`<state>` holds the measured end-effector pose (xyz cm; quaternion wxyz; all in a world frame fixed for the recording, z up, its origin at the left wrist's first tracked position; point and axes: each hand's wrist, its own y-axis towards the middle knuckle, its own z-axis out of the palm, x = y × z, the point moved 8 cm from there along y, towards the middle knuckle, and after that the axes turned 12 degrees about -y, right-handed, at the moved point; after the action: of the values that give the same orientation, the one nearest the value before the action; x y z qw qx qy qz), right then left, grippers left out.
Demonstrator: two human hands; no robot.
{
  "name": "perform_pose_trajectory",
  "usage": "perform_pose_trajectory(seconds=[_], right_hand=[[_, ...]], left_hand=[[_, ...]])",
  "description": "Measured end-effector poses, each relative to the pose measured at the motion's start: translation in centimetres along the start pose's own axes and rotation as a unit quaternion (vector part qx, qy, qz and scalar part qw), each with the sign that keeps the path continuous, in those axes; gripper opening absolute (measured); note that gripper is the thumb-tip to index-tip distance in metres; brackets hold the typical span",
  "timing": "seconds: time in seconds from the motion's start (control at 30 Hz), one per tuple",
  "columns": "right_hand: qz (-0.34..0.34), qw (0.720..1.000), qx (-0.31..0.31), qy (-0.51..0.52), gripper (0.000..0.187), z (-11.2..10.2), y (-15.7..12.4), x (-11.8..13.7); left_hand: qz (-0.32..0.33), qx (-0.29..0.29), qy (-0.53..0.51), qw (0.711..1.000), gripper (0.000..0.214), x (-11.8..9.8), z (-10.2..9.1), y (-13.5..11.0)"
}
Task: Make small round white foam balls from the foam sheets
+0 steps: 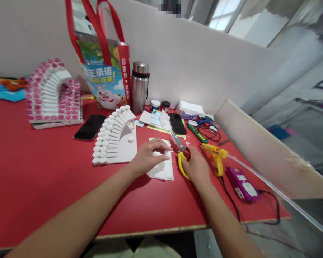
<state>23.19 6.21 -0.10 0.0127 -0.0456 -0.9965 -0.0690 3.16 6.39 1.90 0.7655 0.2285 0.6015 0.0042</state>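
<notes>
My left hand (150,154) is over a stack of white paper sheets (161,170), its thumb and forefinger curved toward each other. A small white bit seems to sit between those fingertips, too small to name. In my right hand (197,165) is a pair of scissors (182,147) with yellow handles, blades pointing away and slightly left. Left of the paper lies a white curved staircase model (125,143) edged with white oval pieces. Tiny white scraps (187,142) lie near the blades.
A yellow glue gun (216,156) with a long clear stick and a purple power strip (243,184) are on the right. Behind stand a steel flask (140,87) and a printed bag (104,79). Phones (90,127), a pink-trimmed staircase model (52,95) and a green cutter (197,133) lie around.
</notes>
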Motion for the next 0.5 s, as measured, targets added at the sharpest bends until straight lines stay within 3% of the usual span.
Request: perform_pose_trajectory(seconds=[0.3, 0.5], right_hand=[[0.016, 0.999, -0.007, -0.029, 0.045, -0.3, 0.0, -0.7], [0.049, 0.999, -0.005, 0.01, 0.055, -0.3, 0.2, -1.7]], left_hand=[[-0.024, -0.036, -0.004, 0.999, 0.016, 0.8, -0.8, 0.2], [-0.067, -0.022, 0.118, 0.991, 0.02, 1.1, -1.3, 0.1]])
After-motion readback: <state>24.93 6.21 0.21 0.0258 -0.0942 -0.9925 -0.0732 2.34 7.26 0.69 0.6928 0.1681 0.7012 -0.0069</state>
